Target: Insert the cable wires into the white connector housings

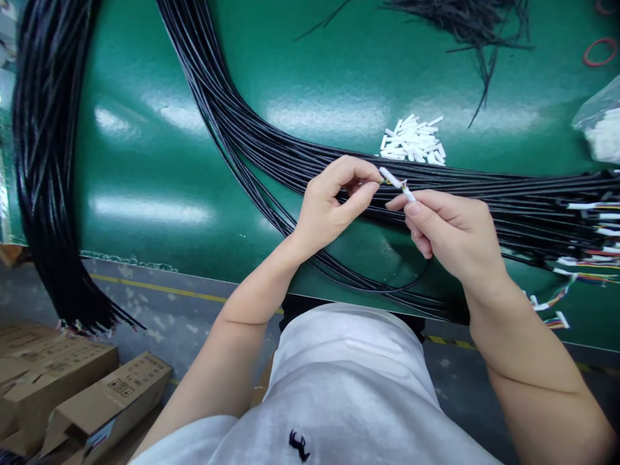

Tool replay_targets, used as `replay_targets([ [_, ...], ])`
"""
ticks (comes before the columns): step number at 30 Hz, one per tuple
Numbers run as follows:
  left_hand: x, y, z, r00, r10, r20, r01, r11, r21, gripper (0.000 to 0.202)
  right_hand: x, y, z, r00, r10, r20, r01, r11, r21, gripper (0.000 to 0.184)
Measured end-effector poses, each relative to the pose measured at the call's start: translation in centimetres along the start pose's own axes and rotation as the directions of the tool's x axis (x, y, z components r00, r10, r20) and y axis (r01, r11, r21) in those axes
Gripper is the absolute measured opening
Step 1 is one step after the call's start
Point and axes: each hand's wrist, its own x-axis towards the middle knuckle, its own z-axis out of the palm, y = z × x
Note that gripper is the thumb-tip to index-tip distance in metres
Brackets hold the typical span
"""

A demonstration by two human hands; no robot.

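Above the table's front edge, my left hand (329,203) is closed, thumb and forefinger pinching thin coloured wires (386,181) beside a short white tube (391,177). My right hand (453,229) grips the end of a black cable (420,279), where a white sleeve (409,194) sticks out between thumb and forefinger. A bit of bare wire shows between tube and sleeve. The wire tips are hidden by my left fingers. Just behind both hands runs a thick bundle of black cables (300,152), with a pile of white tubes (414,141) beyond it.
Another black cable bundle (48,148) hangs over the left edge of the green table (145,168). Cable ends with white connectors (562,321) lie at right, near a plastic bag (603,129). Black strips (469,22) and a red ring (600,51) lie farther back. Cardboard boxes (111,394) stand below left.
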Motion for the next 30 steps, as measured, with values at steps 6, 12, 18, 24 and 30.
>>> replay_targets([
  [6, 0.2, -0.8, -0.2, 0.999, -0.029, 0.029, 0.028, 0.999, 0.046, 0.035, 0.5, -0.7, -0.4, 0.948, 0.216, 0.233, -0.291, 0.885, 0.363, 0.039],
  [12, 0.3, -0.3, 0.0, 0.999, -0.028, 0.027, 0.028, 1.0, 0.014, 0.035, 1.2, -0.7, -0.8, 0.837, 0.288, 0.465, -0.505, 0.733, 0.456, 0.033],
  [18, 0.4, -0.5, -0.3, 0.995, -0.049, 0.09, 0.048, 0.999, 0.022, 0.031, 1.0, -0.5, -0.7, 0.85, 0.31, 0.427, -0.493, 0.755, 0.433, 0.028],
  [24, 0.4, 0.2, -0.2, 0.996, 0.063, 0.066, -0.068, 0.995, 0.076, 0.031, 0.8, -0.5, -0.1, 0.855, 0.326, 0.404, -0.485, 0.778, 0.399, 0.031],
  [30, -0.1, 0.5, 0.4, 1.0, 0.015, 0.013, -0.014, 0.999, -0.033, 0.032, 0.5, -0.4, 0.5, 0.862, 0.315, 0.397, -0.457, 0.822, 0.339, 0.035],
])
